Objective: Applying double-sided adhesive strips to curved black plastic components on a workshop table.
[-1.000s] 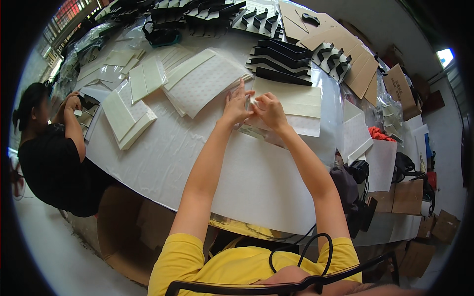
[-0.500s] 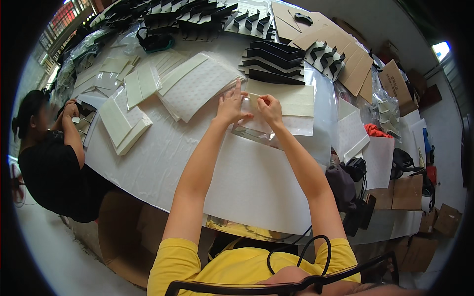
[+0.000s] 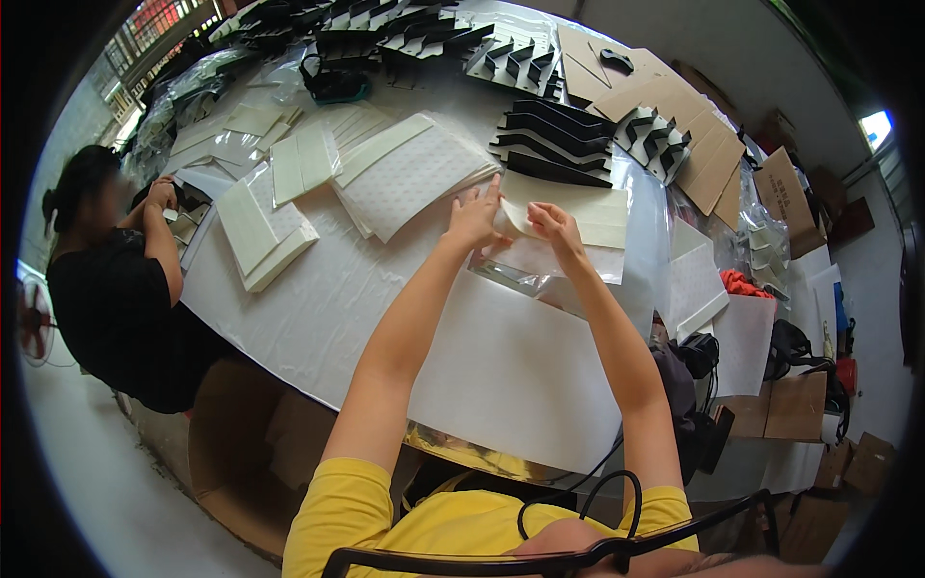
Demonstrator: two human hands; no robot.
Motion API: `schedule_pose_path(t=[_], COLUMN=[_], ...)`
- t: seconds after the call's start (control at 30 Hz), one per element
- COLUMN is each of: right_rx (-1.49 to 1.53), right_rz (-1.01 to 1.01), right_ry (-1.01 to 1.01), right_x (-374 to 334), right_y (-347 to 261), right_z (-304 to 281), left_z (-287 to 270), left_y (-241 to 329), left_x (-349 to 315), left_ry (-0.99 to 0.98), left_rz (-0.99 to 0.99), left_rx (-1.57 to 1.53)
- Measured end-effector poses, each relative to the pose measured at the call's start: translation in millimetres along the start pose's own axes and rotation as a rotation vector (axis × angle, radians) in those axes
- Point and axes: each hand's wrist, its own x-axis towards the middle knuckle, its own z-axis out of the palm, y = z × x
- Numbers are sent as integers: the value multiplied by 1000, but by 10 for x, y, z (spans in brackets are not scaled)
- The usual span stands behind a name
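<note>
White sheeting covers a broad worktable (image 3: 279,308), where a co-worker in a black top (image 3: 116,299) is at the far left. Ahead of the wearer, just below black wavy strips on a pale board (image 3: 554,171), lies a thin cream-and-white rectangular sheet (image 3: 597,214). The right hand (image 3: 559,229) has its thumb and fingertips drawn together, apparently pinching a curled cream portion at the sheet's left part; the left hand (image 3: 474,218) spreads its fingers at the left border, and whether it presses down I cannot tell. The material looks light and flexible, likely to crease if bent sharply; its smooth face and the glossy clear film (image 3: 520,279) at its near edge may slide. An edge pinch, with a flat palm steadying the rest, would suit it. To the left, a fanned stack of dotted white sheets (image 3: 414,183) crowds the left fingers; behind, the black strips limit reach. Toward the wearer, plain white surface extends between both forearms to a gold-coloured border (image 3: 472,453).
</note>
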Motion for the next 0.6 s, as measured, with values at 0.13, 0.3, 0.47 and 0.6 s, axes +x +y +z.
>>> schedule_pose_path(t=[0.13,0.3,0.47,0.6], right_rx=[104,-216,-533,-778], right_rz=[68,-198,-429,-567], right_ry=[-123,-73,-98,-296], right_x=[-130,-512,-1212,-1654], right_y=[-166,-532,-978,-1003], right_z=[69,-40,-103,-62], left_z=[61,234,44,-535], left_y=[-160,-248,-557,-650], left_x=[-39,-180,-450,-702], left_ry=[50,292,659,707], left_rz=[10,166,360,81], left_rx=[-88,-189,-308,-479])
